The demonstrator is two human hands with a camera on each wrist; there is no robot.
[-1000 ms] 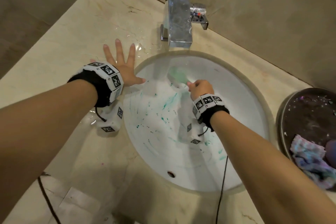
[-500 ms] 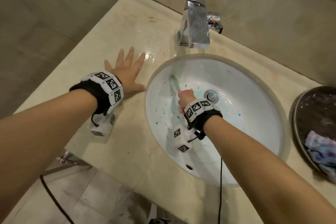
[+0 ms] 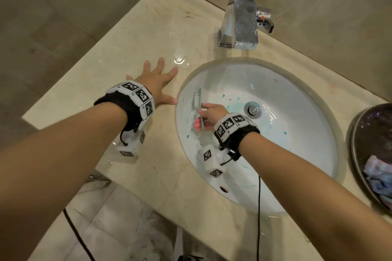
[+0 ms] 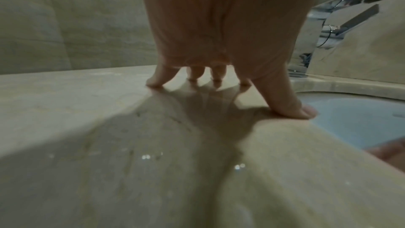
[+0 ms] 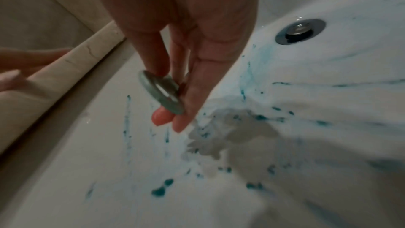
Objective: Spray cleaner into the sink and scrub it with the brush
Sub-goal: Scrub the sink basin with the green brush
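Your right hand [image 3: 209, 115] is gripping the brush [image 3: 197, 103] by its handle, bristles pointing away from you along the sink's [image 3: 314, 154] left wall. Your left hand [image 3: 156, 82], fingers spread and holding nothing, is bracing on the counter [image 3: 131, 34] just beside the rim.

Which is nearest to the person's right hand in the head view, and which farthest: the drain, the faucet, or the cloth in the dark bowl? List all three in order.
From the right hand, which holds the brush:
1. Drain: just right of the hand, in the sink.
2. Faucet: on the counter behind the basin.
3. Cloth: far right, in the dark bowl.
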